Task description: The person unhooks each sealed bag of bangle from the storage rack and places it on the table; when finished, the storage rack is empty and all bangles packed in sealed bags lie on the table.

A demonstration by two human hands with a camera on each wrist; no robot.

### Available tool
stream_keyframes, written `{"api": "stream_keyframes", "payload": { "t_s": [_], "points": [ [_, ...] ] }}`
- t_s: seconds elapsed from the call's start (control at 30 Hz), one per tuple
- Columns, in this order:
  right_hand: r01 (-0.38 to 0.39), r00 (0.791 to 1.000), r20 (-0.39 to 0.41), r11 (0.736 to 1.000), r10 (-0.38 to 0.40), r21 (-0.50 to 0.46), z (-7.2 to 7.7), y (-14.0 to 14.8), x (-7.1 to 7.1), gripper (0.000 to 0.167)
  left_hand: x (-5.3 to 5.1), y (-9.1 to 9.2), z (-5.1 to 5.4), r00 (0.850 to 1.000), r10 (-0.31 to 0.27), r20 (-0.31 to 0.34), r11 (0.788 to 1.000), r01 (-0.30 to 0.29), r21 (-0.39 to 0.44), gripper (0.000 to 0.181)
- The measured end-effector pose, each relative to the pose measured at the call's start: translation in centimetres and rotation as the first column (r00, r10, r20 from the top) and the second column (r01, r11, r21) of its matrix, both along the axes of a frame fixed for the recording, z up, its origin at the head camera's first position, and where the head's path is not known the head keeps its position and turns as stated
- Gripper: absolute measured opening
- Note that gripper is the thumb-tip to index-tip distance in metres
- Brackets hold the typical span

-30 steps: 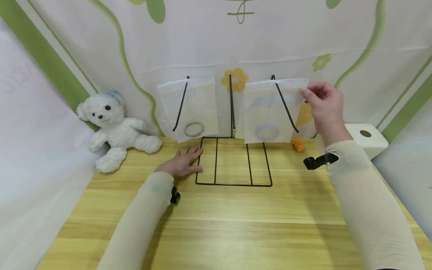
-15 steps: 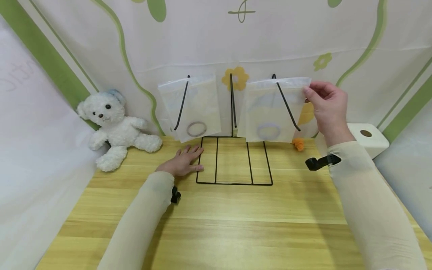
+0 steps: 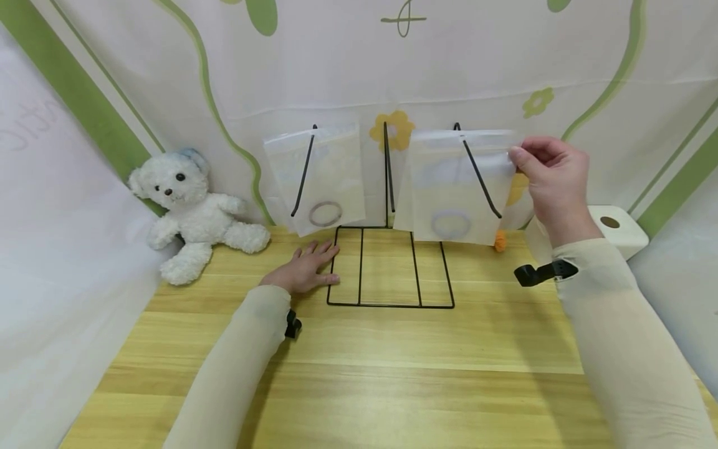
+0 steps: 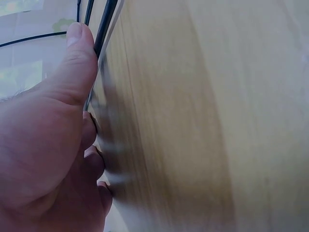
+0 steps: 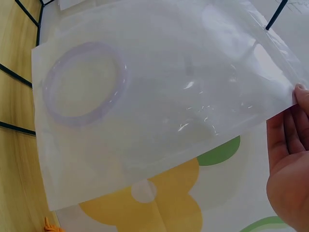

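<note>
My right hand (image 3: pixel 555 178) pinches the upper right corner of a clear zip bag (image 3: pixel 449 187) between thumb and fingers. This bag hangs on the right hook of a black wire rack (image 3: pixel 389 306). Inside it lies a pale lilac ring (image 5: pixel 121 72), probably a bangle. Behind the bag at least one more bag edge shows. On the left hook hang other clear bags (image 3: pixel 333 168), the front one holding a brownish ring (image 3: pixel 325 225). My left hand (image 3: pixel 297 272) lies with spread fingers at the left side of the rack's base, its fingertips touching the wire.
A white teddy bear (image 3: pixel 193 218) sits at the left by the curtain. A white box (image 3: pixel 628 231) with a round hole stands behind my right forearm. Something orange (image 3: pixel 500 241) lies below the right bag. The rack's middle hook (image 3: pixel 389 174) carries no bag.
My right hand has shifted slightly to the right with the bag's corner, and the front bag's lower edge hangs a little lower and further right. The left hand stays in place.
</note>
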State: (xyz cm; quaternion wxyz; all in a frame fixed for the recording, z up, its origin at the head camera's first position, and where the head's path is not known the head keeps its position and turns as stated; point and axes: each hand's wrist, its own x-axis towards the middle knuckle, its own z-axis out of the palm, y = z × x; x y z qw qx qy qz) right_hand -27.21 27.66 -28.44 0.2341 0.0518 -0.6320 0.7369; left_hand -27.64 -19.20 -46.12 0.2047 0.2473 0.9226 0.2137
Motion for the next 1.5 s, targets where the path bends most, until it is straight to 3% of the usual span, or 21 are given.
{"api": "stream_keyframes", "payload": {
  "t_s": [0.13, 0.27, 0.33, 0.43, 0.53, 0.63, 0.77, 0.9, 1.13, 1.5],
  "points": [
    [-0.003, 1.000, 0.007, 1.000, 0.003, -0.008, 0.0, 0.2, 0.2, 0.019, 0.4, 0.5, 1.0, 1.000, 0.009, 0.010, 1.000, -0.009, -0.010, 0.096],
    [-0.010, 1.000, 0.008, 0.999, 0.010, -0.035, 0.0, 0.2, 0.5, 0.018, -0.3, 0.2, -0.3, 1.000, 0.012, -0.011, 1.000, -0.012, -0.018, 0.096],
    [-0.016, 1.000, 0.010, 0.999, 0.016, -0.050, -0.1, 0.2, 0.7, 0.018, -0.2, 0.2, 0.0, 1.000, 0.016, -0.005, 0.999, -0.016, -0.029, 0.095],
    [-0.024, 1.000, -0.001, 0.997, 0.024, -0.074, -0.2, 0.1, 1.0, 0.017, -0.5, 0.1, -0.6, 1.000, 0.018, -0.018, 0.999, -0.019, -0.042, 0.097],
    [-0.031, 0.999, -0.015, 0.995, 0.030, -0.092, -0.4, 0.0, 1.4, 0.016, -0.2, 0.3, -0.1, 1.000, 0.019, -0.013, 0.999, -0.020, -0.049, 0.098],
    [-0.031, 0.999, -0.019, 0.994, 0.029, -0.101, -0.5, -0.2, 1.8, 0.017, 0.6, 0.7, 1.5, 1.000, 0.022, 0.009, 0.998, -0.021, -0.052, 0.097],
    [-0.022, 1.000, -0.005, 0.993, 0.021, -0.113, -0.7, -0.3, 2.5, 0.018, 1.3, 1.0, 2.6, 1.000, 0.024, 0.009, 0.998, -0.024, -0.056, 0.093],
    [-0.022, 1.000, -0.001, 0.990, 0.023, -0.139, -1.0, -0.5, 3.3, 0.019, 1.6, 1.3, 2.9, 1.000, 0.026, -0.007, 0.996, -0.027, -0.087, 0.087],
    [-0.050, 0.997, -0.067, 0.976, 0.037, -0.211, -1.7, -1.0, 4.4, 0.015, 1.6, 1.2, 2.9, 1.000, 0.027, -0.005, 0.996, -0.027, -0.080, 0.087],
    [-0.013, 0.994, -0.104, 0.967, -0.014, -0.256, -2.2, -1.5, 5.9, 0.012, 1.7, 1.3, 2.9, 1.000, 0.027, -0.007, 0.994, -0.028, -0.107, 0.086]
  ]
}}
